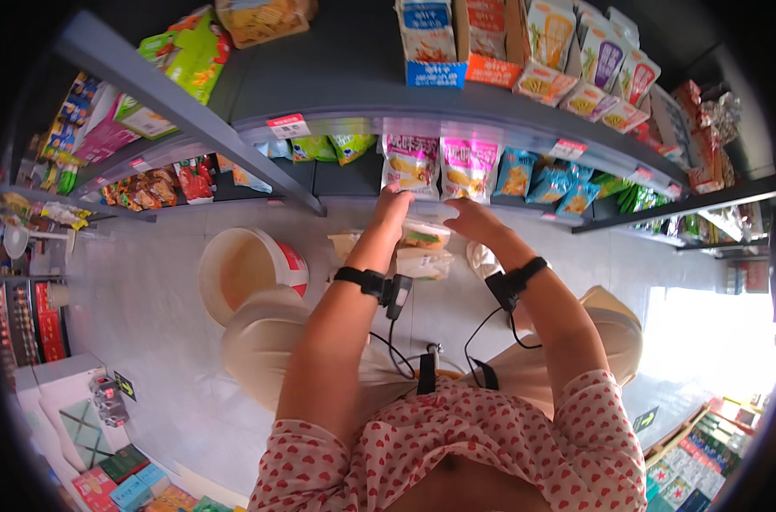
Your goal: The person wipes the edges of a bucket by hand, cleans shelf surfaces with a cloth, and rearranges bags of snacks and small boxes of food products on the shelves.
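Two pink-and-white snack bags, a left one (410, 165) and a right one (468, 168), stand side by side on the lower shelf. My left hand (393, 208) is at the bottom edge of the left bag, fingertips against it. My right hand (474, 219) is at the bottom of the right bag with thumb and fingers spread; whether it touches the bag I cannot tell. Both wrists carry black straps with small devices and cables. Below my hands, clear food packages (424, 235) lie on the floor between my knees.
A white bucket (211, 275) stands on the floor at my left knee. Blue snack bags (516, 173) sit right of the pink ones, green bags (353, 147) to their left. The upper shelf edge (388, 109) overhangs them, and a slanted metal post (189, 121) crosses at left.
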Demonstrator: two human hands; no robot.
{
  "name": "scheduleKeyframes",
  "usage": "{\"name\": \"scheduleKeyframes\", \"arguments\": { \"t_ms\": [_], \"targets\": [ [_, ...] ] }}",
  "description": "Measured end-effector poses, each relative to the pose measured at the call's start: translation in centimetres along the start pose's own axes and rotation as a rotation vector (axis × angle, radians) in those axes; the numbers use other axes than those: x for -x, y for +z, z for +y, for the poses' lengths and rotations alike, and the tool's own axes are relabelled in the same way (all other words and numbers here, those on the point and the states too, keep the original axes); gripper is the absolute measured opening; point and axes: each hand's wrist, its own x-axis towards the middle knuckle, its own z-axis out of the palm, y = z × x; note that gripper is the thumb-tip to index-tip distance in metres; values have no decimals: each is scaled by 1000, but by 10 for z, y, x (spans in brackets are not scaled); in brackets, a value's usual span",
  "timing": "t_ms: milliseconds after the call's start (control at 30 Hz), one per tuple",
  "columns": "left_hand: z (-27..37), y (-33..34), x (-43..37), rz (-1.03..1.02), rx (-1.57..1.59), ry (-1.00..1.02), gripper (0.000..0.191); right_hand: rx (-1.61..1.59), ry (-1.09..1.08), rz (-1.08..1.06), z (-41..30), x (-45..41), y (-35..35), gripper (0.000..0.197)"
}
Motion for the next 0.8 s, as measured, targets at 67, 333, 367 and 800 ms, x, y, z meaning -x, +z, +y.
{"name": "scheduleKeyframes", "arguments": {
  "t_ms": [67,333,367,800],
  "targets": [
    [55,-15,27,-143,-3,126,45,-86,-160,-183,-50,11,-46,40],
    [216,-66,152,-371,78,652,37,-664,-428,-261,-244,50,-196,26],
    [230,-71,160,-335,83,727,37,-608,-440,-220,-261,44,-209,27],
    [350,-101,26,117,294,838,61,-651,-219,241,-361,-177,-240,39]
  ]
}}
